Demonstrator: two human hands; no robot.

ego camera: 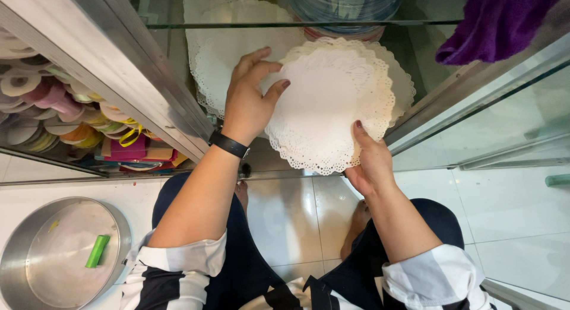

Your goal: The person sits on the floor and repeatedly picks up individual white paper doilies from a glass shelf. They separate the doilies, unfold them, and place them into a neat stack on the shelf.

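Observation:
I hold a stack of round white paper doilies (332,102) with lacy scalloped edges in front of an open glass cabinet. My left hand (249,96), with a black band on the wrist, grips the stack's left edge, thumb on top. My right hand (368,161) pinches the stack's lower right edge, thumb on the paper. Behind the stack, more white doilies (219,54) lie on a shelf inside the cabinet.
A metal cabinet frame (119,66) runs diagonally at left, with several ribbon rolls (53,108) behind glass. A purple cloth (493,22) hangs at top right. A round metal pan (59,250) with a green stick sits on the floor at lower left. White floor tiles (516,227) lie below.

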